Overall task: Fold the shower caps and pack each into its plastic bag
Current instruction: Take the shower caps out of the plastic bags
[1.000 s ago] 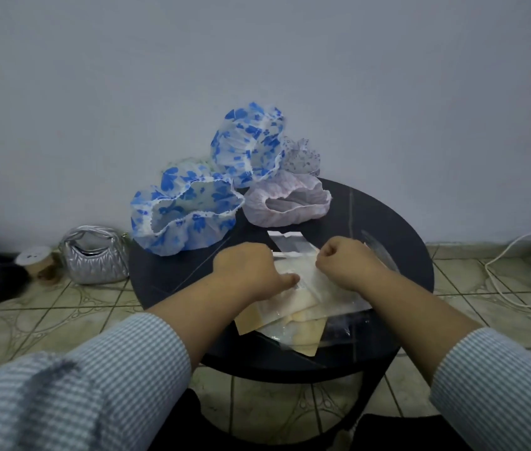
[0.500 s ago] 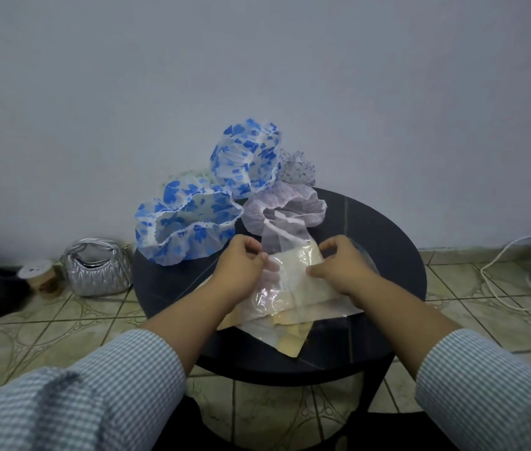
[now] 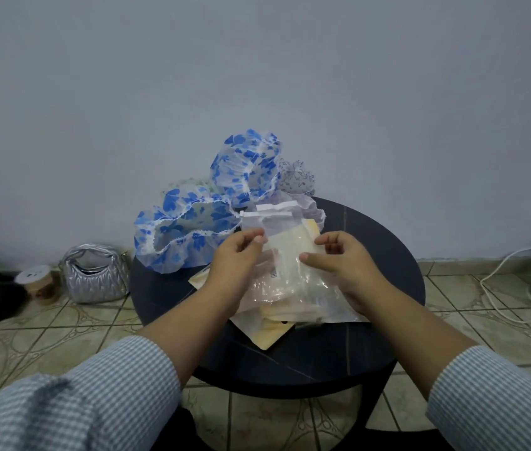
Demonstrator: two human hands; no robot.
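Both hands, left (image 3: 236, 260) and right (image 3: 344, 263), pinched a clear plastic bag (image 3: 285, 242) (upright) before blue-flowered shower caps (image 3: 189, 229) on the round black desk (image 3: 388, 265).

It looked like a room in a home. A small round black tabletop (image 3: 371, 255) stood close against a plain pale wall (image 3: 257, 76), low over a floor (image 3: 23, 346) of beige patterned tiles with a tiled skirting along the wall's foot. On the floor to the left sat a quilted silver handbag (image 3: 96, 275) and, just beside it, a spool (image 3: 38, 284) of brownish thread or twine. A white cable (image 3: 515, 288) lay in loose loops on the tiles at the right. Frilly shower caps (image 3: 189, 229) were heaped on the tabletop.
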